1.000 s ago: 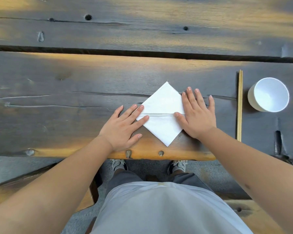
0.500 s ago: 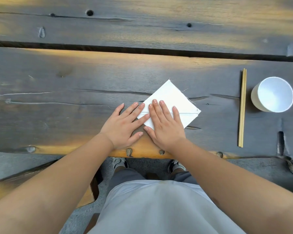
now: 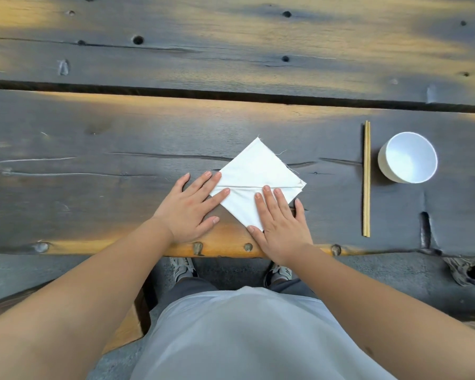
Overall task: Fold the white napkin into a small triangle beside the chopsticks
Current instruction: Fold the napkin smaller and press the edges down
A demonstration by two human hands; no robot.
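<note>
Under the fingers: both hands lie flat, fingers straight, pressing the white napkin [image 3: 254, 171].
Left hand [image 3: 188, 208]: fingertips on its left corner.
Right hand [image 3: 281, 229]: over the near half.
Crease: runs left to right, just beyond the fingertips.
Chopsticks [image 3: 367, 179]: well right, lying front to back.
White cup [image 3: 407, 157]: beyond them.
Table [image 3: 121, 133]: nothing between.

The napkin [image 3: 254, 174] lies on the worktop [image 3: 121, 138] before me; the chopsticks [image 3: 366, 179] are to its right, then the cup [image 3: 407, 157].
</note>
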